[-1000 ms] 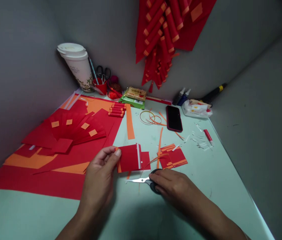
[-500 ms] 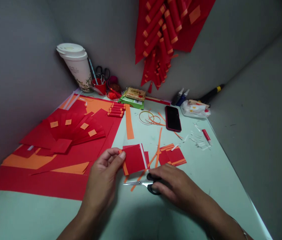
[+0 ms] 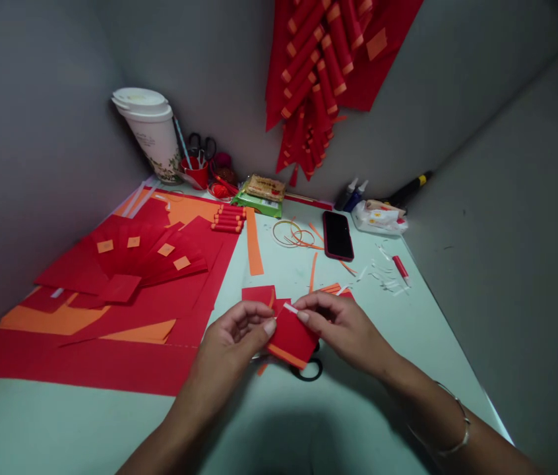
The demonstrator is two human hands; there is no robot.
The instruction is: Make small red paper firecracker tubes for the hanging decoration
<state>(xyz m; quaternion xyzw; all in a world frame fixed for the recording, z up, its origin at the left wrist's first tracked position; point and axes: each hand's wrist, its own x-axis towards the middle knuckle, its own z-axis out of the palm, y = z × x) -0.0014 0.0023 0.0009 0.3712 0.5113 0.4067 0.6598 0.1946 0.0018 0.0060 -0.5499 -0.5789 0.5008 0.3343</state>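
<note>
Between my two hands is a red paper piece (image 3: 295, 333) with an orange strip along its lower edge and a white tape strip (image 3: 291, 308) at its top. My left hand (image 3: 237, 333) pinches its left corner between thumb and fingers. Its upper right edge, by the white strip, is pinched by my right hand (image 3: 336, 323). Beneath the paper lie black-handled scissors (image 3: 307, 371), their blades mostly covered. Just behind my fingers, more red paper pieces (image 3: 258, 295) rest on the table, one with an orange edge. Another small stack is partly hidden behind my right hand.
Large red and orange sheets (image 3: 160, 366) cover the left side. Small red rolls (image 3: 228, 219), a phone (image 3: 338, 235), wire rings (image 3: 293, 234) and white scraps (image 3: 386, 277) lie farther back. A white cup (image 3: 148, 135) stands at the back left. Red paper firecrackers (image 3: 316, 72) hang on the wall.
My right hand has let go of the scissors, which now lie on the table, and has taken hold of the red paper. The paper has moved right and turned, its white strip now on top.
</note>
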